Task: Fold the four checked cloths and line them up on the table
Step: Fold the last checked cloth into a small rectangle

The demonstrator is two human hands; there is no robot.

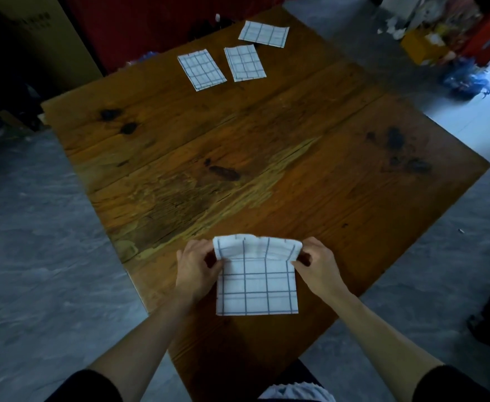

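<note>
Folding the fourth cloth (256,281) at the near table (267,169) edge, I see the left hand (195,266) and right hand (317,264) each pinching a far corner, lifted toward me so the halves meet squarely. Three folded cloths (201,69) (245,62) (264,33) lie at the far edge; I judge this one joins them next.

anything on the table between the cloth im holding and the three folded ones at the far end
Nothing visible. Both hands, left hand and right hand, pinch the fourth cloth at the near edge; only bare table lies before the three folded cloths.
</note>
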